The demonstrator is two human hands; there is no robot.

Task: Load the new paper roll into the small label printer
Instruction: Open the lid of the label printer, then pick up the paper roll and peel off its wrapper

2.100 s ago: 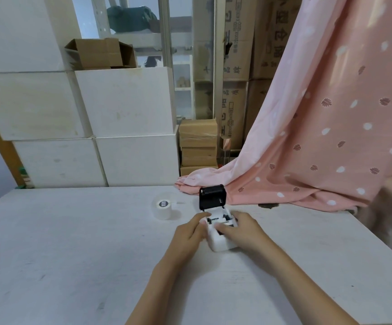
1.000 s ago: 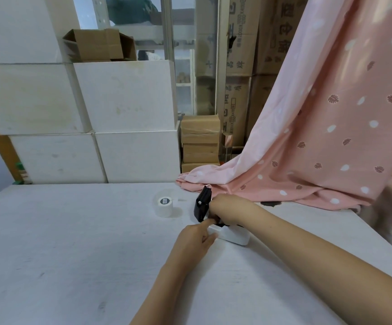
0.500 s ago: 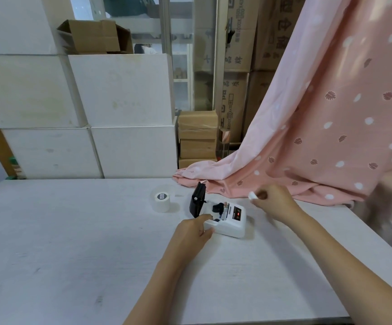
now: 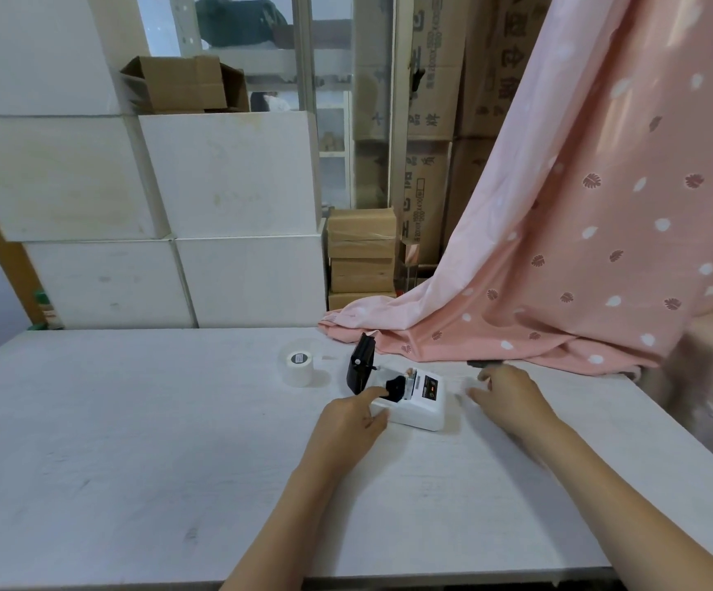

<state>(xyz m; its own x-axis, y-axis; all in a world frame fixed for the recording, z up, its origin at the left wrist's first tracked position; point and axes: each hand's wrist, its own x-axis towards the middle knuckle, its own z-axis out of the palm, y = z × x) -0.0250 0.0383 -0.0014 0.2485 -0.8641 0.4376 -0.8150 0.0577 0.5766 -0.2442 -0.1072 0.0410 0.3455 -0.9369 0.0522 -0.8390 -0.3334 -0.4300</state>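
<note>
The label printer (image 4: 415, 403) is sitting on the white surface (image 4: 133, 441) with its black lid (image 4: 359, 368) standing open. The left hand (image 4: 352, 420) is touching its near left edge, fingers loosely apart, holding nothing. The right hand (image 4: 506, 394) is hovering just beside the printer, fingers spread and empty. The paper roll (image 4: 298, 368) is standing upright to the left of the printer.
</note>
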